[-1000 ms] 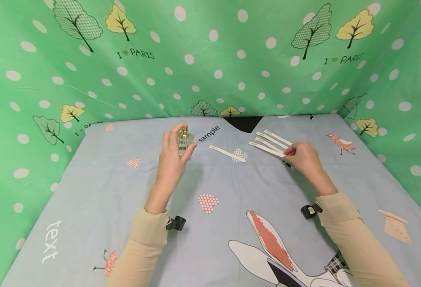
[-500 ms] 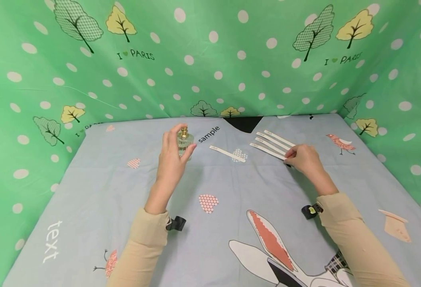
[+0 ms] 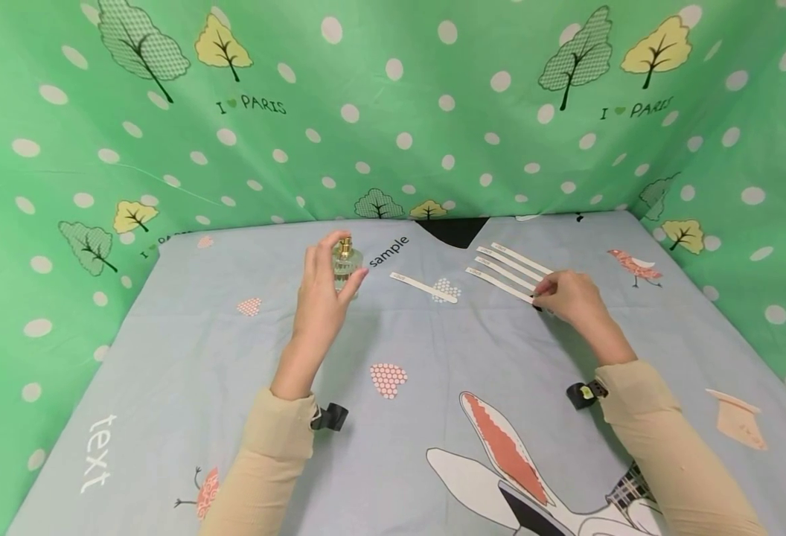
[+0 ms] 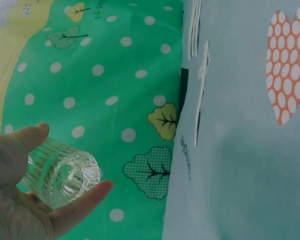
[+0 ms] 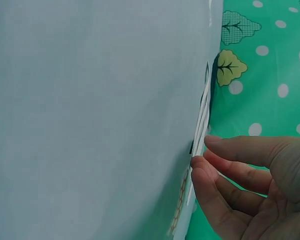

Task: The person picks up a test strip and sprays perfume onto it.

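My left hand [image 3: 319, 294] grips a clear glass perfume bottle [image 3: 349, 262] with a gold spray neck. It is held upright over the far part of the table, index finger by the top and thumb low on the glass. In the left wrist view the bottle's thick ribbed base [image 4: 72, 177] shows between thumb and finger. On the right, several white paper test strips [image 3: 516, 257] lie fanned side by side, small print at their far ends. My right hand [image 3: 572, 299] pinches the near end of the front strip [image 3: 499, 285]; its fingertips hide that end.
A single white strip [image 3: 423, 287] lies apart, between the two hands. The table's blue printed cloth [image 3: 473, 350] runs back to a green dotted curtain [image 3: 400, 97]. Black cameras sit on the left wrist [image 3: 330, 417] and right wrist [image 3: 582, 394].
My right hand has shifted slightly toward the near right, drawing the front strip with it, and the strips lie more evenly spaced. The left hand and bottle have stayed in place.
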The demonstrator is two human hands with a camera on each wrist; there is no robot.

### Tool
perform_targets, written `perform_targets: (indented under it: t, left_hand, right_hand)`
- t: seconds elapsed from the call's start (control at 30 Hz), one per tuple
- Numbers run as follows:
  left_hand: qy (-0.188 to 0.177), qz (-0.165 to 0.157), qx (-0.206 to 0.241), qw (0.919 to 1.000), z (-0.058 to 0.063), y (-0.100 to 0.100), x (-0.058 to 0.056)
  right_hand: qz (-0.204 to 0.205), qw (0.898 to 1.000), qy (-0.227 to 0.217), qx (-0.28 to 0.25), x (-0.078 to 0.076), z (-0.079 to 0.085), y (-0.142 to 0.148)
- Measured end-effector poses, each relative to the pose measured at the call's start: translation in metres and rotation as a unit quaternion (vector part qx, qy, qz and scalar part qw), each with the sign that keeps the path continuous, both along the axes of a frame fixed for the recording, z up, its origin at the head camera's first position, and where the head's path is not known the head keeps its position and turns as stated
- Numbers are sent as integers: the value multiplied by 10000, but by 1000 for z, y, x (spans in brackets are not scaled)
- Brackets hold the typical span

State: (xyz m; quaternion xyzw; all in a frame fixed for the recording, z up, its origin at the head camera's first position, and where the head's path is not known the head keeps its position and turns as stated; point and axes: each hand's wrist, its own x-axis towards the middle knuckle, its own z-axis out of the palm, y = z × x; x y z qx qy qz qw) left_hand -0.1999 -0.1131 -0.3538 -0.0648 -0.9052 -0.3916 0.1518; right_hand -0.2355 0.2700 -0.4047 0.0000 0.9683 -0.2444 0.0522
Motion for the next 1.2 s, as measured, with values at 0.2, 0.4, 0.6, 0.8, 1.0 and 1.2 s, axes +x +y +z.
perform_targets:
  t: [0.2, 0.4, 0.6, 0.8, 1.0, 1.2]
  left_hand:
    - [17, -12, 20, 10000, 2, 1, 1]
    - [43, -18, -23, 10000, 4, 1, 1]
    - [73, -44, -32, 10000, 5, 1, 2]
    - [50, -15, -38, 10000, 6, 2, 3]
    - [16, -7, -30, 10000, 8, 3, 4]
    - [17, 5, -27, 10000, 9, 3, 5]
  right_hand:
    - [27, 9999, 90, -83, 2, 5, 2]
    - [103, 9997, 180, -115, 2, 12, -1]
    - [97, 9994, 323, -120, 3, 17, -6]
    - [109, 9989, 409, -198, 4, 20, -12]
    - [199, 9986, 384, -318, 6, 22, -17]
    - [194, 9982, 423, -377, 4, 22, -26]
